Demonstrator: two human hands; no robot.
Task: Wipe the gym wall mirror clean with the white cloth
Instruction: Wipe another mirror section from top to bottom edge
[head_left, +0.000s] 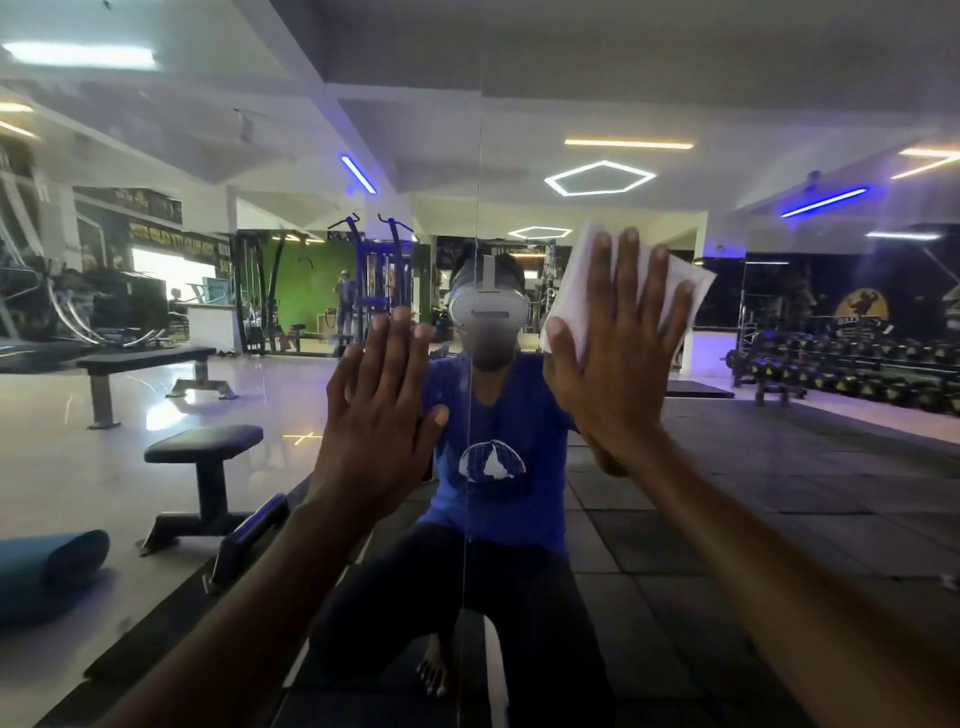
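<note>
White cloth (587, 291) flat on the wall mirror (727, 467) just right of its vertical seam (475, 218), right hand (618, 364) presses it with straight spread fingers, left hand (379, 415) just left of seam, fingers straight, close together, flat on glass, benches (208, 457) reflected further left

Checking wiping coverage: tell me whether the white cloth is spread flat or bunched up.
Spread flat. The white cloth lies against the mirror under the right hand's straight fingers, its edges showing around them.
</note>
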